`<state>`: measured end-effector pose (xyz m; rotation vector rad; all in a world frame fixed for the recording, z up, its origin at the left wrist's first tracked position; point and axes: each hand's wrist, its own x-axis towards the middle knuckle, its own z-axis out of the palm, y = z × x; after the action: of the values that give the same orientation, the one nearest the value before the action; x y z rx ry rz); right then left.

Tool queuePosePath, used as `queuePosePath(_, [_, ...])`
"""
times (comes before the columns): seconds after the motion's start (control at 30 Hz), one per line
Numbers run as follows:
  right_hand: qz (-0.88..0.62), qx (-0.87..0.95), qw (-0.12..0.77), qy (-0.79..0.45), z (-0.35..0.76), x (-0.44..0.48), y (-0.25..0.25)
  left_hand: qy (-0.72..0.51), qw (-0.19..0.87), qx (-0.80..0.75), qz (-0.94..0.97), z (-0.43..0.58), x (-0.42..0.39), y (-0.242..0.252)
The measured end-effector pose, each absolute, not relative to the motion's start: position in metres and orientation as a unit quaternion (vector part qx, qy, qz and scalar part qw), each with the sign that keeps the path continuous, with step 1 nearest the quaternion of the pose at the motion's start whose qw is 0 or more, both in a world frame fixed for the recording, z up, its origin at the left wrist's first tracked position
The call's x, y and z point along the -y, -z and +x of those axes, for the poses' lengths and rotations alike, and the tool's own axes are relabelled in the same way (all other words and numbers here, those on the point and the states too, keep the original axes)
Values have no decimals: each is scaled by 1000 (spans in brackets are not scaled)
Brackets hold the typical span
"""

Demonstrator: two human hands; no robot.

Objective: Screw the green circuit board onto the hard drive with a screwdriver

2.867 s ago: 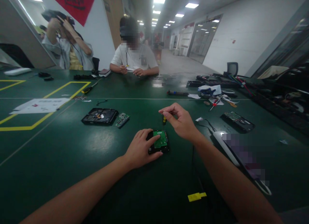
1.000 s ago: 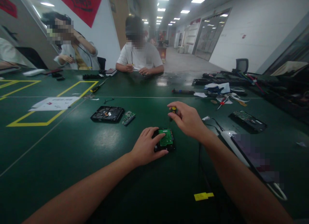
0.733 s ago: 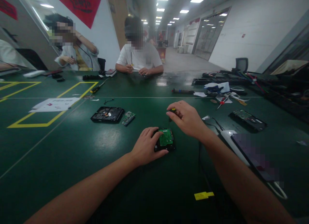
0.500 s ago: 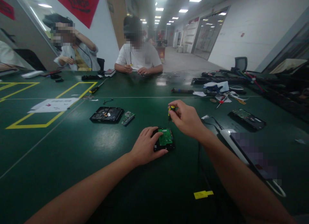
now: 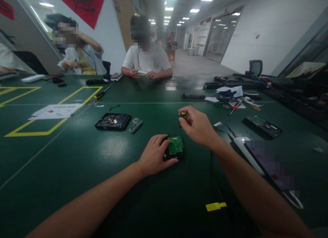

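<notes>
A hard drive with a green circuit board (image 5: pixel 175 145) lies board side up on the green table (image 5: pixel 115 203). My left hand (image 5: pixel 155 154) is on its left side, thumb along the near edge and fingers over the far left part, gripping it. Above the drive's far right corner, my right hand (image 5: pixel 196 125) pinches a small screwdriver with a yellow and black handle (image 5: pixel 183 115). Its thin shaft points down at the drive's far edge; whether the tip touches a screw is too small to tell.
An opened drive (image 5: pixel 113 121) and a loose circuit board (image 5: pixel 135 125) lie left of centre. Another drive (image 5: pixel 262 126) and a white-edged device (image 5: pixel 263 162) are at the right. Tools and cables lie farther back. Two people (image 5: pixel 147 60) sit across the table.
The yellow-topped screwdriver handle has turned slightly between my right fingers. My left hand and the drive have stayed in place.
</notes>
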<state>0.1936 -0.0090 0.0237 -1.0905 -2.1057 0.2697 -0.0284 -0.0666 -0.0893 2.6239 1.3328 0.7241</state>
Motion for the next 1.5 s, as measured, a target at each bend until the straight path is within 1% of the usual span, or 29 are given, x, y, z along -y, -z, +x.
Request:
queuePosePath(0.3, [-390,845,355,-87,198,5,-27,-235,54,-439,865,-29,66,89])
queuePosePath(0.57, [-406,838,356,-71,197,5,-26,-235,60,-440,864,-28,67,88])
queuePosePath(0.83, [-434,824,351,-99,195,5,-25,-234,61,-438,866,-28,66,89])
queuePosePath(1.17, [-405,836,364,-67,195,6,-24,-250,75,-442,858,-29,65,92])
queuePosePath(1.5, [-400,840,358,-75,196,7,-26,-253,65,-436,861,-29,66,90])
